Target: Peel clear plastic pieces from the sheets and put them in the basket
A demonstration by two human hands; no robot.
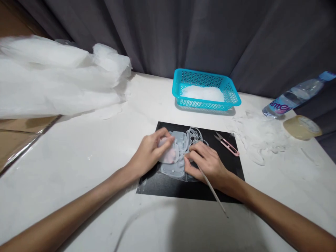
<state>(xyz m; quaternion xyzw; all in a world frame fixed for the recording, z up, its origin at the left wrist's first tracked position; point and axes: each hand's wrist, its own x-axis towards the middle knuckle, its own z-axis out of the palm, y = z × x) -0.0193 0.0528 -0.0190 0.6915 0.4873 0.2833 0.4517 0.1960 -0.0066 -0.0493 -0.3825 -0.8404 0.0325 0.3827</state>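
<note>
My left hand [154, 148] is closed on a translucent white flat piece [170, 155], with pinkish fingertips showing through it. Under and beside it lies a greyish translucent sheet [172, 170] with small round bumps, on a black mat [160, 187]. My right hand [206, 162] has its fingertips pinched together near the piece's right edge; whatever is between them is too small to make out. A thin whitish stick [214, 191] is tucked in that hand, its lower end pointing toward me. Thin translucent loops [194, 134] lie just beyond the right fingers.
Pink-handled thread snips [228, 144] lie at the mat's right. Behind stands a blue basket [204, 105] with white pieces in it. Translucent scraps [262, 134], a water bottle [294, 96] and a tape roll [301, 127] are at right. White plastic bags [57, 80] fill the left.
</note>
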